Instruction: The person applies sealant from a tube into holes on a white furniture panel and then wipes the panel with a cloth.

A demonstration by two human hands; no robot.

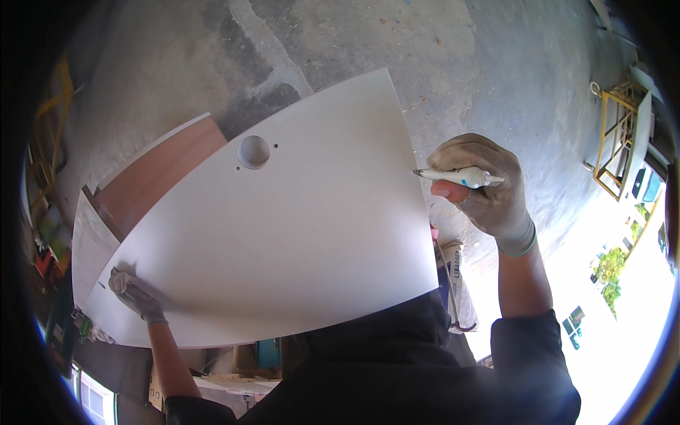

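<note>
A large white panel (283, 227) with curved edges lies in front of me, with a round hole (254, 151) and two small holes beside it. My right hand (489, 180), in a pale grey work glove, is closed around a slim white tube (457, 177) with a dark pointed tip. That tip is at the panel's right edge; I cannot tell whether it touches. A bare thumb shows through the glove. At the panel's lower left, my gloved left hand (138, 296) rests on the surface, fingers curled over something pale that I cannot make out.
Beneath the white panel, a brownish-pink board (159, 173) with a pale rim sticks out at left. A printed bag (460, 283) stands near my right side. Yellow metal frames (615, 138) stand at the far right. Grey concrete floor (439, 64) spreads beyond the panel.
</note>
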